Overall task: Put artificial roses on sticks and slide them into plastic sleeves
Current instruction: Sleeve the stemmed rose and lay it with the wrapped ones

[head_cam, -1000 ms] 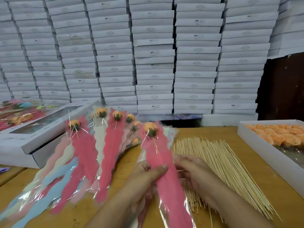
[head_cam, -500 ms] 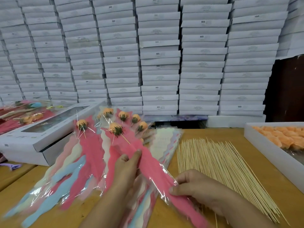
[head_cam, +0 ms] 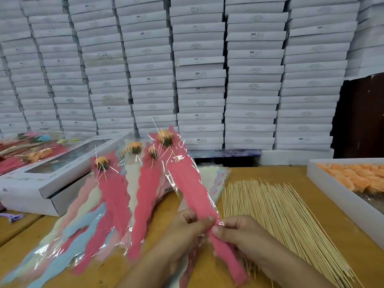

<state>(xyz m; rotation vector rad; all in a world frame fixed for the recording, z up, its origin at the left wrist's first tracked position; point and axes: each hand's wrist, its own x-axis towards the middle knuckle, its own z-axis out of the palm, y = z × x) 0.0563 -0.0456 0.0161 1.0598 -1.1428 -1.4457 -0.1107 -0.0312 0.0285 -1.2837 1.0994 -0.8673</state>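
- leftmost, at about nine o'clock, a windowed white box (head_cam: 62,173) sits on the wooden table (head_cam: 270,173), with more sleeved flowers (head_cam: 31,154) lying behind it; a small purple clip (head_cam: 12,217) lies on the table edge at its near corner.
- next, from about ten o'clock down to seven, finished sleeves (head_cam: 112,204) lie fanned out on the table, pink, cream and blue, each showing an orange rose head at its far end.
- near six o'clock the left hand (head_cam: 187,229) grips the lower part of the pink sleeve (head_cam: 187,179), thumb tip pressed on the plastic and fingers curled behind it.
- that held sleeve slants up toward eleven o'clock; its orange rose (head_cam: 165,137) sits on a thin stick inside the clear plastic at the top, lifted above the fanned pile.
- just beside it, at about five o'clock, the right hand (head_cam: 243,233) pinches the same sleeve's edge between thumb and curled fingers, the two thumbs almost touching; the sleeve's tail runs on under this hand toward the near edge.
- under the held sleeve, a stack of empty pastel sleeves (head_cam: 216,179) lies flat.
- toward three o'clock a wide bundle of bamboo sticks (head_cam: 280,215) lies on the table, touching the right wrist.
- far right, at about two o'clock, a white tray (head_cam: 332,194) holds loose orange rose heads (head_cam: 357,177).
- across the whole back, from ten to two o'clock, stacked white boxes (head_cam: 199,69) form a wall.
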